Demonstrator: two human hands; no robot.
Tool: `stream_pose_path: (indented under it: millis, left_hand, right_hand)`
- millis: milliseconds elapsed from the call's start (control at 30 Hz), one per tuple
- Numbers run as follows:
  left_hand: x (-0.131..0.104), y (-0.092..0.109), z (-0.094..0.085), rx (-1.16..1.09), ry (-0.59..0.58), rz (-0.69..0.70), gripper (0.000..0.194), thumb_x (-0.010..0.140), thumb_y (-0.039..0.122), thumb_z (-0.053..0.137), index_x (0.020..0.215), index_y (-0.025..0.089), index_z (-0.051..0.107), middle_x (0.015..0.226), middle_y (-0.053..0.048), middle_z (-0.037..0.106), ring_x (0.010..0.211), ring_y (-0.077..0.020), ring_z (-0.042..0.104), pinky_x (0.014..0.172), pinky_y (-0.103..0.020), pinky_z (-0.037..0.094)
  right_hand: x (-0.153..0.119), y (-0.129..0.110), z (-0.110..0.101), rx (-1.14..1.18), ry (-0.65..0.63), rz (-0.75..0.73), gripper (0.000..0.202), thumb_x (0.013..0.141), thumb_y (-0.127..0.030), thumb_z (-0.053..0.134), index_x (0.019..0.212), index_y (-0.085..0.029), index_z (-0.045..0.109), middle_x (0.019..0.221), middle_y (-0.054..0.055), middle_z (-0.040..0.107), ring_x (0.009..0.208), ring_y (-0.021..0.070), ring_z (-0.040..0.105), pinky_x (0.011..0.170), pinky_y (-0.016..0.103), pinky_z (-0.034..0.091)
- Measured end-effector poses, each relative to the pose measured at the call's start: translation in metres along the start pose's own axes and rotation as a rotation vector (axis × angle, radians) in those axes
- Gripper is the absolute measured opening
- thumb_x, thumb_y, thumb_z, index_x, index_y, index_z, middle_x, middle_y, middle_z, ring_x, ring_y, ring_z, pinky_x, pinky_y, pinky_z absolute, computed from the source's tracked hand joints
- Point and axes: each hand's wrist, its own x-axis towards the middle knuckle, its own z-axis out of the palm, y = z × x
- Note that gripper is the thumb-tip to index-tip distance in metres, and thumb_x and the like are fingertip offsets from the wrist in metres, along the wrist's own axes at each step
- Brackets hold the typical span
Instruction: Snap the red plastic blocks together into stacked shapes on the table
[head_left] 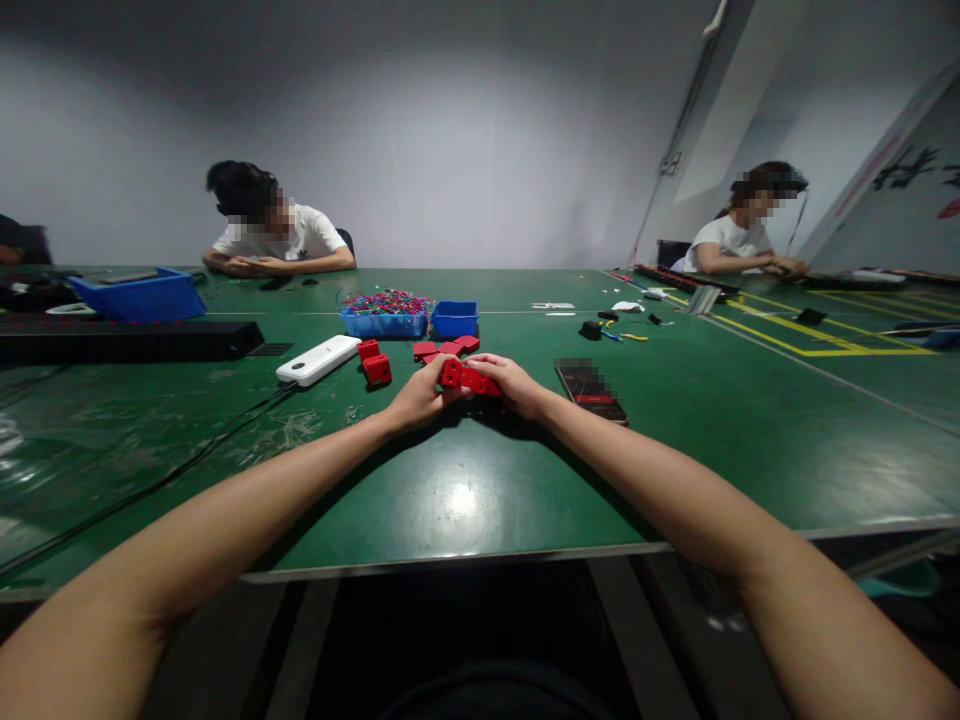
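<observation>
Both my arms reach out over the green table (465, 500). My left hand (420, 398) and my right hand (514, 384) meet around a red plastic block (466, 377) with small holes, each gripping one end just above the tabletop. More red blocks (448, 349) lie right behind my hands, and two others (374, 363) stand a little to the left. A blue bin of coloured wires (384, 312) and a smaller blue bin (455, 318) sit further back.
A white power bank (318, 360) lies left of the blocks, a phone (591, 390) right of my right hand. A long black bar (127, 340) and blue tray (139, 296) are far left. Two people sit at the far side. Small parts lie at back right.
</observation>
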Motion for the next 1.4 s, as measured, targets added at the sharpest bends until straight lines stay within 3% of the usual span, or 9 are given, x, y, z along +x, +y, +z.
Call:
stream_pose_path:
  millis: [167, 333, 467, 600, 667, 833, 967, 1133, 1400]
  left_hand:
    - [0.006, -0.009, 0.000, -0.050, 0.060, -0.158, 0.049, 0.081, 0.060, 0.057, 0.101, 0.015, 0.060, 0.087, -0.006, 0.067, 0.078, -0.0211, 0.062, 0.074, -0.032, 0.048]
    - [0.008, -0.009, 0.000, -0.196, 0.085, -0.309, 0.061, 0.084, 0.069, 0.048, 0.100, 0.013, 0.064, 0.068, -0.003, 0.063, 0.061, -0.0183, 0.060, 0.060, -0.029, 0.045]
    - [0.004, -0.004, 0.001, -0.049, 0.118, -0.222, 0.055, 0.084, 0.066, 0.051, 0.099, 0.014, 0.063, 0.076, -0.005, 0.066, 0.066, -0.0188, 0.061, 0.062, -0.029, 0.046]
    - [-0.001, 0.002, 0.004, 0.132, 0.087, -0.099, 0.050, 0.085, 0.059, 0.055, 0.108, 0.015, 0.059, 0.081, -0.006, 0.068, 0.066, -0.0196, 0.062, 0.063, -0.029, 0.047]
    - [-0.002, 0.003, 0.005, 0.174, 0.066, -0.064, 0.050, 0.087, 0.056, 0.053, 0.116, 0.015, 0.056, 0.085, -0.008, 0.070, 0.070, -0.0215, 0.064, 0.065, -0.031, 0.048]
    - [-0.001, 0.001, 0.005, 0.209, 0.088, -0.086, 0.063, 0.090, 0.051, 0.047, 0.137, 0.010, 0.043, 0.101, -0.015, 0.070, 0.078, -0.0252, 0.067, 0.073, -0.036, 0.051]
    - [-0.001, -0.003, 0.005, 0.165, 0.112, -0.077, 0.069, 0.090, 0.054, 0.048, 0.143, 0.012, 0.036, 0.119, -0.017, 0.066, 0.091, -0.0273, 0.069, 0.083, -0.039, 0.052]
    - [0.000, -0.004, 0.005, 0.073, 0.125, -0.097, 0.066, 0.087, 0.059, 0.049, 0.135, 0.014, 0.043, 0.113, -0.014, 0.068, 0.091, -0.0264, 0.068, 0.082, -0.038, 0.052]
    - [0.007, -0.007, 0.001, -0.208, 0.180, -0.398, 0.067, 0.083, 0.077, 0.041, 0.093, 0.014, 0.062, 0.081, -0.007, 0.068, 0.062, -0.0190, 0.065, 0.059, -0.030, 0.048]
  right_hand:
    - [0.001, 0.002, 0.000, 0.083, 0.004, -0.029, 0.030, 0.076, -0.034, 0.074, 0.100, -0.018, 0.063, 0.089, 0.001, 0.070, 0.076, 0.0132, 0.066, 0.069, 0.026, 0.057]
    - [-0.002, 0.003, 0.002, 0.061, -0.036, -0.117, 0.044, 0.070, -0.021, 0.079, 0.108, -0.021, 0.057, 0.105, 0.001, 0.068, 0.088, 0.0144, 0.068, 0.077, 0.029, 0.060]
    - [-0.001, 0.004, 0.003, 0.038, 0.030, -0.076, 0.041, 0.075, -0.018, 0.075, 0.110, -0.021, 0.054, 0.095, 0.000, 0.069, 0.076, 0.0123, 0.068, 0.069, 0.026, 0.060]
    - [0.002, 0.001, 0.005, 0.035, 0.181, -0.039, 0.021, 0.091, -0.033, 0.060, 0.105, -0.019, 0.053, 0.087, 0.000, 0.068, 0.060, 0.0099, 0.064, 0.052, 0.022, 0.057]
    - [0.002, 0.000, 0.006, 0.012, 0.211, -0.028, 0.026, 0.094, -0.043, 0.054, 0.103, -0.019, 0.052, 0.082, 0.001, 0.068, 0.052, 0.0093, 0.060, 0.044, 0.021, 0.053]
    - [0.001, -0.003, 0.007, -0.049, 0.142, -0.012, 0.042, 0.095, -0.057, 0.044, 0.105, -0.018, 0.052, 0.073, 0.002, 0.068, 0.042, 0.0089, 0.055, 0.036, 0.020, 0.047]
    - [0.001, 0.000, 0.006, -0.076, 0.071, 0.000, 0.040, 0.100, -0.052, 0.035, 0.107, -0.018, 0.053, 0.075, 0.003, 0.069, 0.047, 0.0108, 0.060, 0.034, 0.018, 0.043]
    - [0.002, 0.002, 0.004, -0.066, 0.037, -0.046, 0.030, 0.102, -0.043, 0.036, 0.106, -0.019, 0.053, 0.088, 0.005, 0.070, 0.063, 0.0130, 0.067, 0.040, 0.019, 0.050]
    - [-0.002, 0.003, 0.004, -0.112, -0.043, -0.054, 0.033, 0.086, -0.032, 0.067, 0.113, -0.019, 0.051, 0.091, 0.005, 0.070, 0.071, 0.0149, 0.069, 0.056, 0.026, 0.059]
